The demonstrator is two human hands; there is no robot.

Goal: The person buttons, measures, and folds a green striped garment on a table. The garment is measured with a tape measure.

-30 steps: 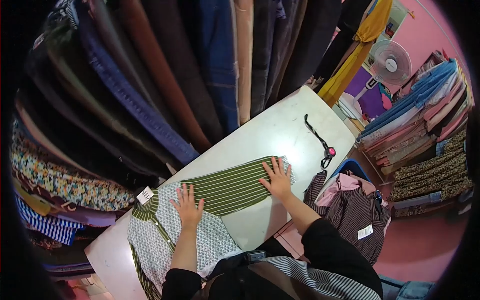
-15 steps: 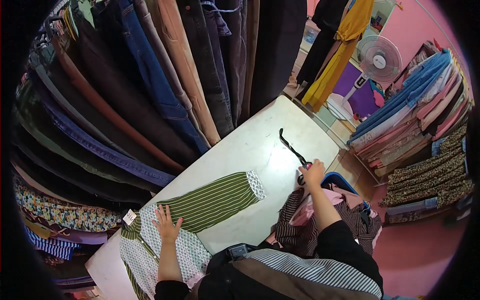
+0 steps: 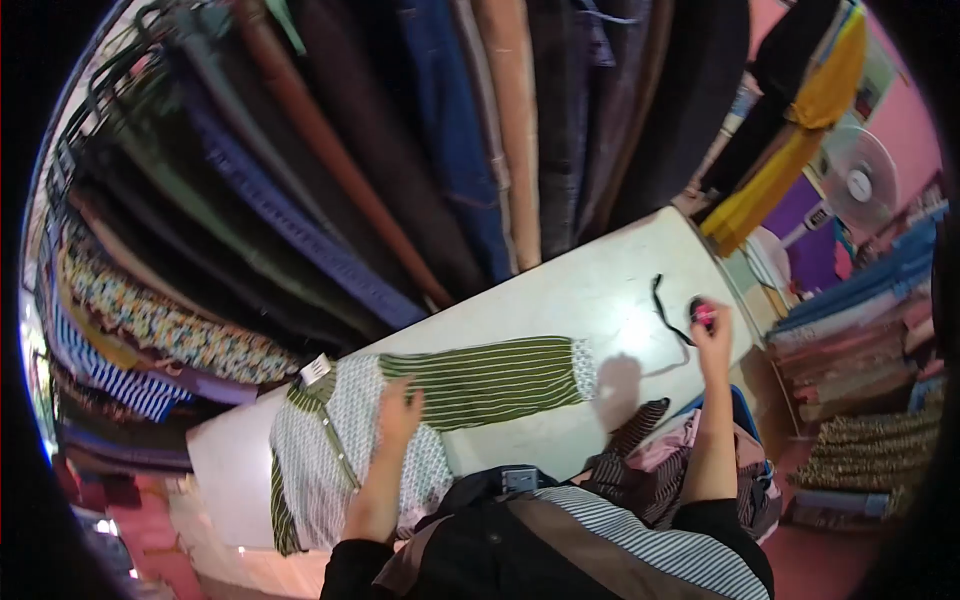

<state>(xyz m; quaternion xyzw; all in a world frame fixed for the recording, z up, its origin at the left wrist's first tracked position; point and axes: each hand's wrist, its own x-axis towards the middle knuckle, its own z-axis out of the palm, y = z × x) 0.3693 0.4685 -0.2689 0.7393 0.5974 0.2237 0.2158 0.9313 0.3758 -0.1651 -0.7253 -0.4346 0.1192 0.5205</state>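
A green striped shirt with a white patterned body [image 3: 480, 385] lies on the white table, one long sleeve stretched out to the right and a white tag [image 3: 316, 368] at its collar. Over the base of that sleeve is my left hand [image 3: 400, 408], open and blurred, holding nothing. Farther right, my right hand [image 3: 712, 335] is closed around a small black and pink object [image 3: 703, 314], whose exact kind I cannot tell. A dark strap [image 3: 664, 308] trails on the tabletop beside it.
Trousers and jeans [image 3: 440, 140] hang in a dense row along the far side of the table [image 3: 640, 260]. A blue basket [image 3: 741, 410] heaped with dark striped and pink clothes stands at the near right. Beyond are a fan [image 3: 858, 184] and more hanging garments [image 3: 870, 330].
My right hand has lifted the black and pink object and moved it away from the basket, over the table. My left hand stays by the shirt, less spread. The view has turned left.
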